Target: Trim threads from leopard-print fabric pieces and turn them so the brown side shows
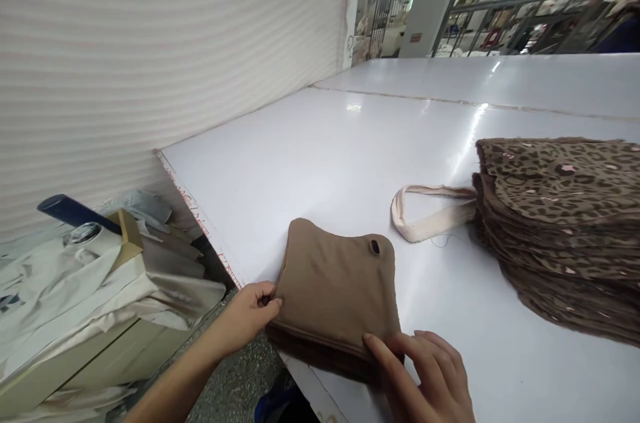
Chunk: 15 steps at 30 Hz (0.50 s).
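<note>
A stack of brown cut fabric pieces lies at the near edge of the white table, one small dark hole near its far right corner. The far edge curves inward between two rounded corners. My left hand pinches the stack's left edge, thumb on top and fingers curled at the side. At the near right corner, my right hand grips the stack with its index fingertip on the top piece; its thumb is hidden. Several darker layers show below the top piece along the near side.
On the right of the table sits a thick pile of leopard-print fabric. A pale fabric strip loops out from it. Left of the table stand boxes with white cloth and a dark blue roll. A white sheet hangs behind.
</note>
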### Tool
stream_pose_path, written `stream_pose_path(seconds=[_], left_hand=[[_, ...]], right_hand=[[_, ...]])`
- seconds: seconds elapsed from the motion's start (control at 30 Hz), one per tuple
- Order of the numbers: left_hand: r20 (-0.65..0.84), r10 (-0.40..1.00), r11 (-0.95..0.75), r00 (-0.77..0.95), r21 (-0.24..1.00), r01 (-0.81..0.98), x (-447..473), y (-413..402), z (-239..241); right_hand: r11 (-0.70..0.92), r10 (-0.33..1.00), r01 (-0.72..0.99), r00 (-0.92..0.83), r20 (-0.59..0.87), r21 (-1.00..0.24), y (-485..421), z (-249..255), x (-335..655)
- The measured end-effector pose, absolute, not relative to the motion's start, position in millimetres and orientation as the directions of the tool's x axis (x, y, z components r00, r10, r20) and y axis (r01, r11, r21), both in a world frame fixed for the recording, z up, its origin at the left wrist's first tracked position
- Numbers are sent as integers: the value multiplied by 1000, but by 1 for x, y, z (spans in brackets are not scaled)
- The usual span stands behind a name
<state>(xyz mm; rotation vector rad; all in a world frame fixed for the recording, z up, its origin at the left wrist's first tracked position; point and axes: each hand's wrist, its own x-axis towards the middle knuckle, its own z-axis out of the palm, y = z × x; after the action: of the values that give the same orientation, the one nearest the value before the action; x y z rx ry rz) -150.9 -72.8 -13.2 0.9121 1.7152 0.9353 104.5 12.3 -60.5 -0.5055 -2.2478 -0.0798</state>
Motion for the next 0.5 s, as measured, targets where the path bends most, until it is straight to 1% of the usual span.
stream_pose_path(seconds=[0.07, 0.17, 0.23, 0.3, 0.33, 0.37, 0.4, 0.43, 0.47, 0.5], left_hand=[[-373, 885, 427, -278, 889, 165, -147, -72, -9], [-394, 883, 438, -254, 887, 145, -142, -73, -5], [-394, 880, 454, -266, 862, 226, -142, -79, -8], [-310, 884, 440, -349, 804, 401, -144, -89, -20], [-185, 882, 411, -433, 753, 514, -146, -93, -28], [3, 870, 360, -493, 681, 637, -146, -95, -36], [196, 855, 282, -479, 600, 749, -143, -95, -44], [352, 840, 191, -413, 520, 832, -138, -92, -50], [451, 828, 104, -333, 460, 882, -128, -87, -55], [519, 822, 1, -235, 411, 912, -115, -80, -59]], right_hand=[[920, 335, 363, -539, 773, -146, 9, -60, 103], [941, 309, 296, -550, 775, -165, 9, -55, 99], [946, 298, 282, -557, 775, -161, 10, -50, 97], [946, 292, 285, -537, 791, -156, 11, -45, 96], [946, 287, 286, -527, 800, -151, 11, -43, 96], [948, 277, 286, -516, 811, -141, 11, -42, 95], [948, 266, 289, -506, 820, -130, 11, -43, 93], [950, 251, 291, -498, 830, -113, 11, -45, 91], [950, 236, 296, -489, 840, -95, 11, -48, 89], [950, 220, 303, -479, 850, -75, 11, -52, 85]])
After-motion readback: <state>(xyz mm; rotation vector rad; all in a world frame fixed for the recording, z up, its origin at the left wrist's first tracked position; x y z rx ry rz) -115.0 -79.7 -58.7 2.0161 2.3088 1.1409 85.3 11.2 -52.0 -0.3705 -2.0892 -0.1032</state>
